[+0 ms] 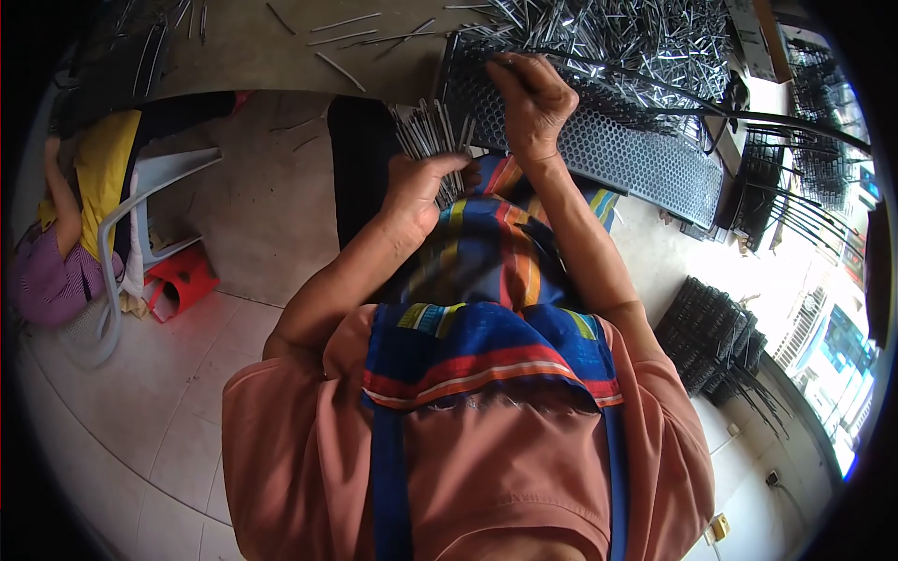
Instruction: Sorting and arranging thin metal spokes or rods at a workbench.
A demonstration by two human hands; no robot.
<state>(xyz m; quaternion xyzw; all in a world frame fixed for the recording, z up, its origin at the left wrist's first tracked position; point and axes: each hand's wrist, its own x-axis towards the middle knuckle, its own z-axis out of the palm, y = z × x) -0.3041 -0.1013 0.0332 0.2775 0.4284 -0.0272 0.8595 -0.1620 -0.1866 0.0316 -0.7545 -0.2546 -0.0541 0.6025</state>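
My left hand (412, 192) is closed round a bundle of thin metal sticks (432, 133), which fan upward above my striped apron (510, 238). To its right, my right hand (538, 107) is raised over the left end of a perforated metal tray (645, 168). Its fingers are curled together, and whatever they may pinch is too small or hidden to make out. Behind the tray lies a large heap of loose shiny metal sticks (645, 47).
Several stray sticks (341, 70) lie to the far left of the tray. At left, another person in purple (65, 271) is by a grey plastic chair (112, 252) and a red object (184, 282). Dark bundled pieces (711, 332) are stacked at right, below black racks (776, 192).
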